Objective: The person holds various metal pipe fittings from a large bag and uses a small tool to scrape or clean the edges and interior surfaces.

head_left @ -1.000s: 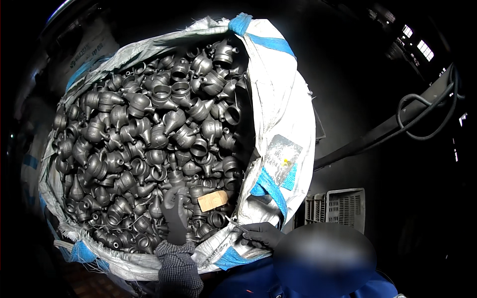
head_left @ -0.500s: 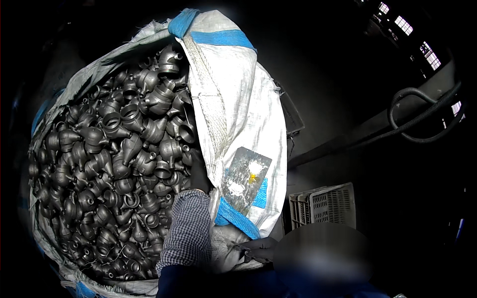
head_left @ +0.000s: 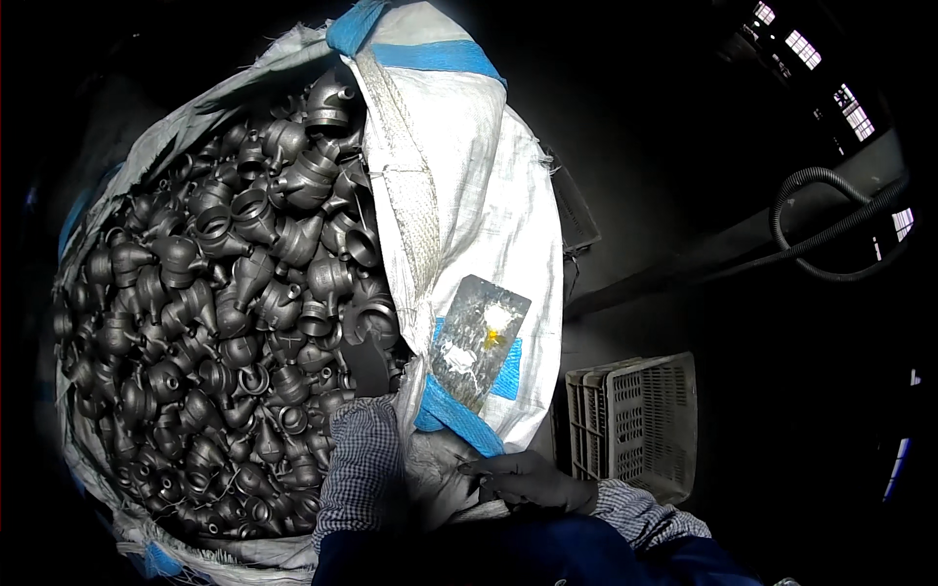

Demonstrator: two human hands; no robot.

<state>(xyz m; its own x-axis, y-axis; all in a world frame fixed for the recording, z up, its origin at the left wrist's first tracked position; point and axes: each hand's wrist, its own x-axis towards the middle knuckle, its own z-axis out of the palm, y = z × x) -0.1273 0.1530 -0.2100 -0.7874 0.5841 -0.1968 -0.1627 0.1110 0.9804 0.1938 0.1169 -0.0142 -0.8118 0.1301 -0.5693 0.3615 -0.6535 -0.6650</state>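
My left hand (head_left: 367, 367), in a dark glove, reaches into a large white woven bulk bag (head_left: 479, 186). It is closed on a grey metal casting (head_left: 377, 318) with a round open mouth, beside the bag's folded right wall; some of its fingers are hidden. Many similar rounded metal castings (head_left: 234, 352) with short necks and ring openings fill the bag. My right hand (head_left: 528, 481), also gloved, is at the bag's near right rim, its fingers closed on a fold of the bag cloth (head_left: 445, 479).
A scuffed rectangular plate (head_left: 479, 342) lies on the bag's outer side by a blue strap (head_left: 459, 418). To the right on the floor stands a slotted plastic crate (head_left: 645, 425). Farther right, a corrugated hose (head_left: 816, 176) loops over a beam. The surroundings are dark.
My left hand has come into view from beside the bag wall, with a casting now at it. My right hand and sleeve show more clearly. The view has shifted slightly.
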